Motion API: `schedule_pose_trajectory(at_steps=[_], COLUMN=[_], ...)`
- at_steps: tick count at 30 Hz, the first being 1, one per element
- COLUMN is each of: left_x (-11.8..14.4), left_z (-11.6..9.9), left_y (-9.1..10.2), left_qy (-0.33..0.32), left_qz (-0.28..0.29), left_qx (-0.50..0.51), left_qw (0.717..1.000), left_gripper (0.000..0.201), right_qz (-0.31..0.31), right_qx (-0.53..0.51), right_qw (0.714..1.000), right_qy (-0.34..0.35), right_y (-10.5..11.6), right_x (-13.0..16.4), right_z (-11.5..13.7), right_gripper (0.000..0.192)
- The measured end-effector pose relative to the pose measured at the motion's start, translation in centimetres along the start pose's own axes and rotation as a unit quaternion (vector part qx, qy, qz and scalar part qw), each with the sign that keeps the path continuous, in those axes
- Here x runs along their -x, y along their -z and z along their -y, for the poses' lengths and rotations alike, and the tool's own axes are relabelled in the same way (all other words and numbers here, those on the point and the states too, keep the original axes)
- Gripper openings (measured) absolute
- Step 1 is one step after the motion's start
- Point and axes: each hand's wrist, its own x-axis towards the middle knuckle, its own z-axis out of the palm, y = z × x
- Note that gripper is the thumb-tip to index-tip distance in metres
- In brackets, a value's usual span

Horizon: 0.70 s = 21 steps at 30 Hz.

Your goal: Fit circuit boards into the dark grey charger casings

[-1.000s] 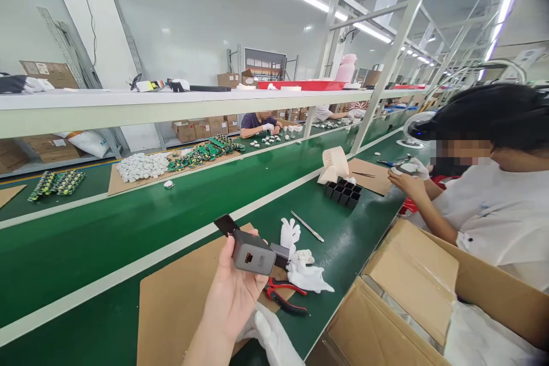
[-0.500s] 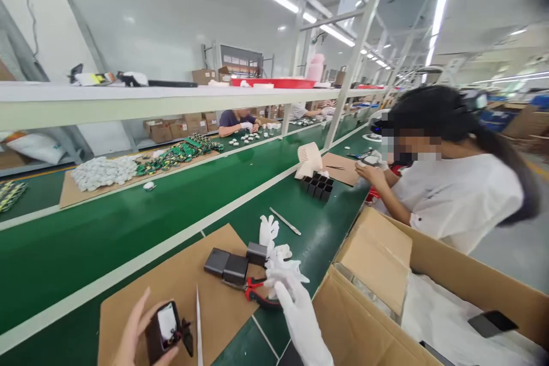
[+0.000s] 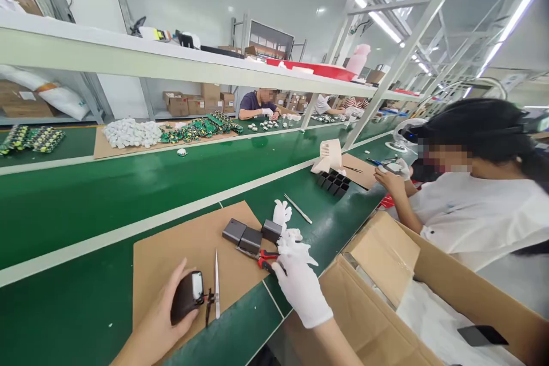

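Note:
My left hand [image 3: 165, 309], bare, holds a small black housing [image 3: 184, 297] with a white piece showing in its end. Thin dark wires with a small black part [image 3: 209, 300] stick out of that end. My right hand [image 3: 302, 289], in a white glove, has its fingers closed on the handles of red-and-black pliers [image 3: 263, 258], which lie on the cardboard sheet [image 3: 171, 240]. Metal tweezers [image 3: 217, 283] lie beside the housing. Past the pliers sit several black housings [image 3: 250, 238], close to crumpled white gloves [image 3: 294, 243].
An open carton [image 3: 364, 303] with white wrapping stands at my right. Another pair of tweezers [image 3: 298, 209] lies on the green bench. Farther off are black square tubes [image 3: 333, 183], a cream slotted part [image 3: 330, 154] and a seated co-worker [image 3: 472, 200]. Circuit boards [image 3: 201, 127] lie across the belt.
The view has swung, shifting the bench to the right and the upper shelf upward. My left hand has turned the black housing, so less of its white end shows. My right hand stays at the pliers.

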Motion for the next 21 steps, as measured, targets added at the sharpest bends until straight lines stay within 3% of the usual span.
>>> schedule_pose_trajectory(at_steps=[4, 7, 11, 16, 18, 21], left_x=[-0.3, -0.4, -0.7, -0.9, -0.4, 0.3], left_z=[0.3, -0.7, -2.3, -2.1, -1.7, -1.6], left_y=[-0.4, -0.4, -0.6, -0.2, 0.2, 0.6], left_qy=[-0.052, -0.05, -0.073, -0.076, -0.084, -0.098], left_qz=[0.025, 0.018, 0.01, 0.041, 0.055, 0.07], left_qx=[-0.139, -0.215, -0.274, -0.166, -0.094, -0.028], left_qw=[0.989, 0.975, 0.959, 0.982, 0.991, 0.992], left_gripper=[0.067, 0.065, 0.064, 0.047, 0.05, 0.055], right_qz=[0.081, 0.148, 0.255, 0.312, 0.3, 0.253], right_qx=[0.018, -0.028, -0.165, -0.297, -0.321, -0.307], right_qw=[0.997, 0.989, 0.953, 0.903, 0.898, 0.917], right_qy=[0.0, 0.006, 0.01, -0.002, -0.007, -0.028], right_y=[-0.8, 0.2, 2.7, 3.9, 3.7, 3.0], right_x=[-0.1, 0.1, 2.0, 5.2, 5.6, 5.6], right_z=[1.4, 1.5, 1.0, 1.5, 2.1, 3.1], right_gripper=[0.018, 0.01, 0.027, 0.049, 0.04, 0.025])
